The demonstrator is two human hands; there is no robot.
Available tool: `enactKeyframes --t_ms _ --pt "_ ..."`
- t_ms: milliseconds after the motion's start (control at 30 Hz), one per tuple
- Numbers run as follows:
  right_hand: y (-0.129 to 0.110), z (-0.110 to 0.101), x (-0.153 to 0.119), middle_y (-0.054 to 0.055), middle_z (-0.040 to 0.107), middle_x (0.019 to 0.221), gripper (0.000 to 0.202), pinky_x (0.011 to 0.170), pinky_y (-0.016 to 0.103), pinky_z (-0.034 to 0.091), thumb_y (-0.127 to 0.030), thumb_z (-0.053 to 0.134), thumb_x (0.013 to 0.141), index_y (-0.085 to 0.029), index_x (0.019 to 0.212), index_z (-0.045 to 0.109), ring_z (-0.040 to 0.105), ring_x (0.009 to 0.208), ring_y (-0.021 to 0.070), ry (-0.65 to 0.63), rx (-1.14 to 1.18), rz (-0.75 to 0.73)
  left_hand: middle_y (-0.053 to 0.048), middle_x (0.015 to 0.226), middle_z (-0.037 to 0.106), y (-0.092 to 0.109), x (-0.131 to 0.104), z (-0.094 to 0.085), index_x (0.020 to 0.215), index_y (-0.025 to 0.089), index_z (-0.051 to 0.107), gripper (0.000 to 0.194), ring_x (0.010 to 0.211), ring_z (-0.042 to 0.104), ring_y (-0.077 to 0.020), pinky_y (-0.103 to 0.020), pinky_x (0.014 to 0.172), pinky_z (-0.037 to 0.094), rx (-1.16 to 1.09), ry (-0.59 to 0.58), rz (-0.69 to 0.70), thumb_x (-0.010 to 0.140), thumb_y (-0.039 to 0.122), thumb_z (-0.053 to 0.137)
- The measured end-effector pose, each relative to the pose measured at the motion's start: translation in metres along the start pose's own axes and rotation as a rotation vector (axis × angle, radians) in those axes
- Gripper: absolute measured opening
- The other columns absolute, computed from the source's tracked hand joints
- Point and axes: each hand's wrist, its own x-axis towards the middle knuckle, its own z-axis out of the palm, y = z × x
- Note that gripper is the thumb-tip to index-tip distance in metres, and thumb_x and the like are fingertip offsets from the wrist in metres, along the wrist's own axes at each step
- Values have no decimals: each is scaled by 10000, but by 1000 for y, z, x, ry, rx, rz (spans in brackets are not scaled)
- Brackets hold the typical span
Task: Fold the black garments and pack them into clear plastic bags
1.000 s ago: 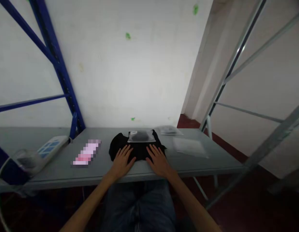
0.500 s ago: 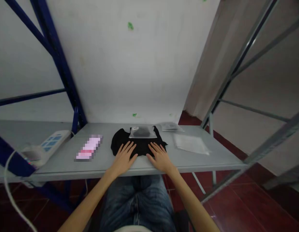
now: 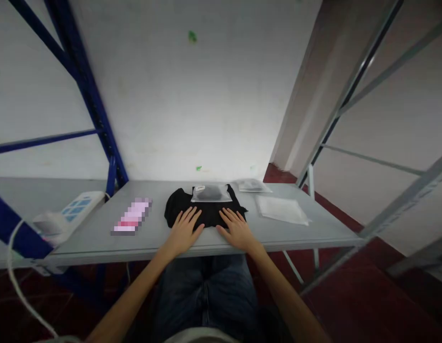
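A black cloth (image 3: 211, 215) lies spread on the grey table in front of me. On its far part rests a clear plastic bag (image 3: 211, 193) with something dark inside and a small white label. My left hand (image 3: 185, 231) lies palm down at the cloth's near left, fingers spread. Palm down at the near right of the cloth is my right hand (image 3: 237, 229), its fingers also apart. Neither hand grips anything.
The grey table (image 3: 221, 244) holds a pixelated phone (image 3: 131, 216) and a white power strip (image 3: 76, 212) at left. A white plastic bag (image 3: 282, 210) and another packet (image 3: 253, 185) lie right. Blue posts (image 3: 95, 109) and grey posts (image 3: 335, 124) flank the table.
Both hands stay on the cloth with hardly any movement. The view has shifted very slightly, and the picture is darker around the legs and floor.
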Motion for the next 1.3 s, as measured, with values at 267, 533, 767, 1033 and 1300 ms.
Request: enactKeyframes --t_ms 267,533,767,1033,1300 --pt "0 1 0 110 402 1650 649 1274 521 239 -559 429 1057 -195 1594 427 329 1553 285 -7 1 3 -114 1610 478 -1 1 1 1529 232 508 567 1527 386 -302 -558 1261 283 -5 -1 -5 1043 512 425" --pt "1 2 1 109 411 1645 645 1271 522 246 -555 428 1057 -202 1597 422 339 1548 281 -2 -4 -3 -116 1598 493 -1 0 1 1525 237 517 555 1521 397 -305 -571 1253 299 -11 17 9 1041 497 438" --pt "1 0 0 120 409 1646 613 1282 521 230 -498 423 1063 -173 1583 447 328 1553 287 9 -11 -14 -112 1610 477 0 1 -1 1527 241 515 560 1526 390 -305 -566 1254 303 -15 -2 1 1038 505 445" --pt "2 1 2 121 316 1688 613 1300 471 223 -327 376 1062 -100 1630 325 230 1591 247 53 -49 -140 -118 1605 482 1 1 -1 1521 212 520 563 1526 387 -307 -560 1258 295 0 -9 -4 1046 501 427" --pt "2 5 2 131 368 1664 608 1283 484 262 -404 400 1071 -109 1603 393 281 1573 273 -3 -32 -50 -116 1597 494 -1 0 1 1516 216 523 561 1521 395 -305 -554 1256 299 11 11 10 1049 509 419"
